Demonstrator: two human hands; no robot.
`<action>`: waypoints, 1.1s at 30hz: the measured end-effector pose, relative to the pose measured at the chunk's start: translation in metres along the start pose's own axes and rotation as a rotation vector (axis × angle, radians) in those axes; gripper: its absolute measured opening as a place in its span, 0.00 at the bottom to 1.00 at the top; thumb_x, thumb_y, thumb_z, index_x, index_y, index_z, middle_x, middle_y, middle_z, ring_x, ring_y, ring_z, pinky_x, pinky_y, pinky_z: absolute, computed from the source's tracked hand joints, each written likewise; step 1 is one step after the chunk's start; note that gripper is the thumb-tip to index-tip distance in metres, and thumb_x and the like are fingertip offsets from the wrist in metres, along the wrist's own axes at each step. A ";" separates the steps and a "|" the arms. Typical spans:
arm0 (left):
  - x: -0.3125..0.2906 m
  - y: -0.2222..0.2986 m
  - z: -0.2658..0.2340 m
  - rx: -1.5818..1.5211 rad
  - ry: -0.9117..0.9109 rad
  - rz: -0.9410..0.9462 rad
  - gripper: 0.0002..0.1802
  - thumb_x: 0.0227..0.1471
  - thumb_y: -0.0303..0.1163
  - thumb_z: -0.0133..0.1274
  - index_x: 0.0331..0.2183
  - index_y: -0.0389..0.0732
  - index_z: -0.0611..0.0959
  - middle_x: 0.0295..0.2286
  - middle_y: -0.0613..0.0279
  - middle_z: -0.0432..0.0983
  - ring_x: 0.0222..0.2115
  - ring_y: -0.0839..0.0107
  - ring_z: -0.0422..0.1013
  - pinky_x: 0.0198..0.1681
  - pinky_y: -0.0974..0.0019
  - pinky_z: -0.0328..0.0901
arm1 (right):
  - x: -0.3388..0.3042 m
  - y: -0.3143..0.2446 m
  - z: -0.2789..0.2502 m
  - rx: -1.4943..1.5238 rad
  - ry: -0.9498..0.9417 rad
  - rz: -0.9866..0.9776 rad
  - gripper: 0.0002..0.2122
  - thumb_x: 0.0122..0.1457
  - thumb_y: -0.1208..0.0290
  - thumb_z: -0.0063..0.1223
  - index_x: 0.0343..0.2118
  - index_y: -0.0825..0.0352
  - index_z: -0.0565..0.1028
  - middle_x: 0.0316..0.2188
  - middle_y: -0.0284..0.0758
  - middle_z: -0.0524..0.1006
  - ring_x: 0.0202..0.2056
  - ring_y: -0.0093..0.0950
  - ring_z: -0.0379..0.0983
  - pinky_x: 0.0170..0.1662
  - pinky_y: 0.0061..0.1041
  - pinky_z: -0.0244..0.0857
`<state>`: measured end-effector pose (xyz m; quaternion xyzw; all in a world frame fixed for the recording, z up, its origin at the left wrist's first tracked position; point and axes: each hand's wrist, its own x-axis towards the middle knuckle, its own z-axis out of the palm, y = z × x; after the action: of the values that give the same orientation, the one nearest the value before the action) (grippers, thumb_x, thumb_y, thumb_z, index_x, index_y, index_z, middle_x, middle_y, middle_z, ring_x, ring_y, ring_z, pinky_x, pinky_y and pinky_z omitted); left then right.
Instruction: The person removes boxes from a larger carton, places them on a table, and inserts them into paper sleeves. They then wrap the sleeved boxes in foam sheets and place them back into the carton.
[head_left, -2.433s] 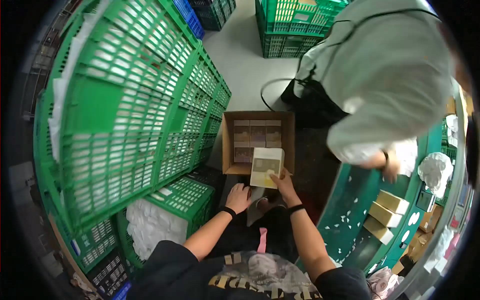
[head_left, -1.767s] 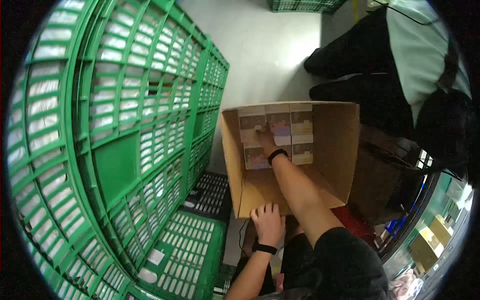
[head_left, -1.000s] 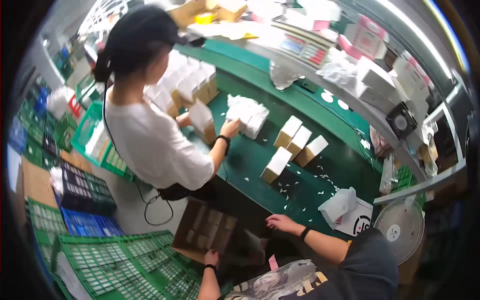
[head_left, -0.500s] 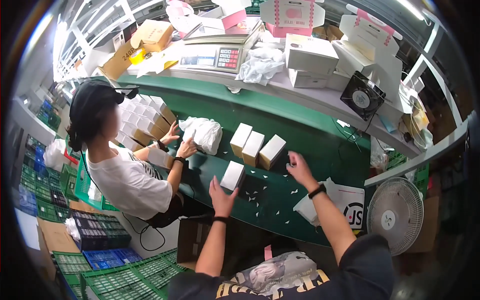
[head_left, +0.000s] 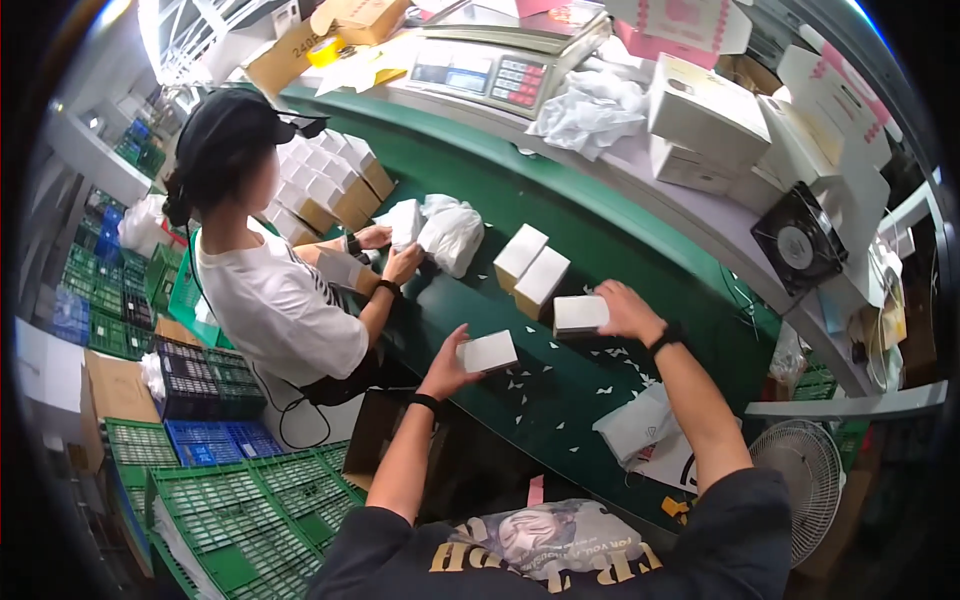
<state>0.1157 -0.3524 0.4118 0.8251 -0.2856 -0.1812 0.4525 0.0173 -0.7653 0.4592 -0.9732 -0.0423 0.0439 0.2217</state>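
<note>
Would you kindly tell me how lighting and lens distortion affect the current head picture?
Head view: the pale shelf bows and the corners turn black; a lamp glares at upper left; the left hand and right hand look fairly sharp; just below the near edge of the green bench it is very dark.

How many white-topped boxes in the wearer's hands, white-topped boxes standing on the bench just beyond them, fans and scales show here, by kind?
Held boxes: 2, one each in the left hand and right hand
Standing boxes: 2
Fans: 2, a black fan and a round caged fan
Scale: 1
Total: 7
</note>
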 end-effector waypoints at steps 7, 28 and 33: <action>-0.022 -0.067 0.044 -0.270 0.043 -0.032 0.42 0.38 0.33 0.71 0.55 0.41 0.70 0.51 0.55 0.71 0.55 0.62 0.66 0.60 0.60 0.60 | -0.046 0.015 0.115 0.829 0.343 0.318 0.37 0.43 0.74 0.72 0.56 0.70 0.62 0.51 0.42 0.71 0.53 0.35 0.68 0.58 0.33 0.62; -0.522 -0.129 0.102 -0.834 1.362 -1.029 0.29 0.52 0.34 0.61 0.54 0.35 0.72 0.43 0.55 0.78 0.42 0.68 0.75 0.46 0.64 0.69 | -0.014 -0.409 0.411 1.162 -0.702 0.369 0.23 0.62 0.70 0.53 0.59 0.68 0.64 0.52 0.36 0.72 0.52 0.29 0.69 0.54 0.30 0.66; -0.520 -0.131 0.162 -1.102 1.427 -1.082 0.38 0.50 0.32 0.63 0.59 0.35 0.66 0.47 0.58 0.74 0.46 0.69 0.70 0.52 0.65 0.66 | 0.115 -0.408 0.672 0.904 -0.853 0.357 0.22 0.58 0.61 0.61 0.49 0.71 0.71 0.42 0.36 0.76 0.41 0.27 0.73 0.44 0.30 0.69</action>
<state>-0.3358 -0.0703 0.2365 0.4379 0.5758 0.0642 0.6874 0.0356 -0.0999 0.0257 -0.6731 0.0585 0.4763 0.5627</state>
